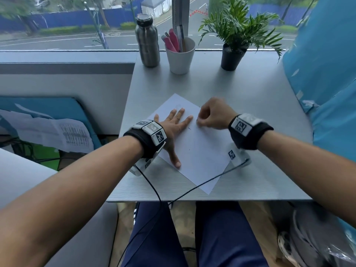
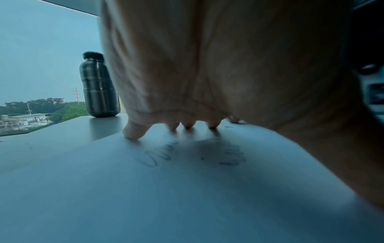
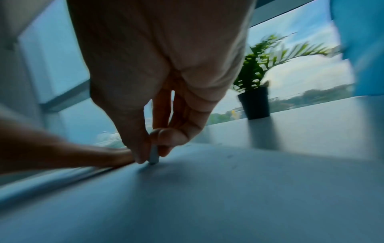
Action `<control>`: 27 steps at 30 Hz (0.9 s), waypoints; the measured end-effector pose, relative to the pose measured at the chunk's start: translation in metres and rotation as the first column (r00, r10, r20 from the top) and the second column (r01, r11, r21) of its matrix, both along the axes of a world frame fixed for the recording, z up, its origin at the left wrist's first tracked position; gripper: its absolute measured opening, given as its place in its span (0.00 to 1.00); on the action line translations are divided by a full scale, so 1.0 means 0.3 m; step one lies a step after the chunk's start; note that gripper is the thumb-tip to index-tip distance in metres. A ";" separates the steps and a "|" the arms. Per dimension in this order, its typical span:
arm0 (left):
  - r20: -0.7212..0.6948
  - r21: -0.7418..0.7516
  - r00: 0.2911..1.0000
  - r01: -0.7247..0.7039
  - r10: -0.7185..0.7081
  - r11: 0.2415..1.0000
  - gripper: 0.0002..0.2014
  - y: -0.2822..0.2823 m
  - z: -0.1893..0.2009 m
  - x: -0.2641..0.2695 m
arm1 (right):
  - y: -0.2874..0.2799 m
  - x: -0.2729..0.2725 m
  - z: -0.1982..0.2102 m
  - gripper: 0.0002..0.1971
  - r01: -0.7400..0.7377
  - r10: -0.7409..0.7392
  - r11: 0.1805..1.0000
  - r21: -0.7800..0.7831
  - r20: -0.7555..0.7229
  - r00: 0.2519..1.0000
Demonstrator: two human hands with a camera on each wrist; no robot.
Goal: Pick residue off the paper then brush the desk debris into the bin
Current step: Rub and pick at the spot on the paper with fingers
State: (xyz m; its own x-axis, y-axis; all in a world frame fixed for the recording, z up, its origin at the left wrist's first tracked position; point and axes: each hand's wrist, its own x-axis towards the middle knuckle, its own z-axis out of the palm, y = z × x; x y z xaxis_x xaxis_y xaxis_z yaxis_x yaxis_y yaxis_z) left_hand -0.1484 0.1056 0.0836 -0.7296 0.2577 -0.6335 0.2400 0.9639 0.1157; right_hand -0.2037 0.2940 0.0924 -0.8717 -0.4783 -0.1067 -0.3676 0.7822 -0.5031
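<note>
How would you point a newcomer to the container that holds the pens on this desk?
Start at the window along the desk's far edge, where three things stand in a row. The white cup is the middle one, between the steel bottle and the potted plant. It alone is white and open-topped, with pink-handled tools and pens sticking out.

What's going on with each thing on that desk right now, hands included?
Left hand: flat, fingers spread, pressing the paper down.
Right hand: pinching a small pale piece, its tip on the paper.
Paper: lying flat and askew on the desk, faint marks and dark specks on it.
Bottle: upright, capped.
Cup: upright, holding pens.
Plant: upright in its black pot.
</note>
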 end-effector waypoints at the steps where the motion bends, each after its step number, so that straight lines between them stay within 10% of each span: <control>1: 0.001 0.000 1.000 -0.001 0.001 1.000 0.85 -0.001 -0.004 -0.002 | -0.016 0.058 0.000 0.06 -0.058 0.058 0.998 -0.008 0.024 0.998; 5: 0.001 -0.002 1.000 0.007 -0.007 1.000 0.85 -0.004 -0.014 -0.005 | -0.039 0.170 -0.005 0.03 -0.230 0.228 0.973 -0.004 0.146 0.963; 12: -0.015 0.021 1.000 -0.014 0.014 1.000 0.84 -0.002 -0.016 0.001 | 0.022 -0.051 -0.006 0.06 0.025 -0.025 0.999 0.029 0.005 1.000; 19: 0.001 0.001 1.000 -0.014 0.014 1.000 0.85 0.005 -0.016 -0.002 | -0.025 0.168 0.012 0.04 -0.359 0.336 0.932 0.048 0.254 0.907; 27: -0.035 0.047 0.999 -0.034 0.036 0.998 0.83 0.003 -0.018 0.020 | 0.027 -0.063 0.037 0.05 -0.030 0.029 0.998 0.060 0.014 0.999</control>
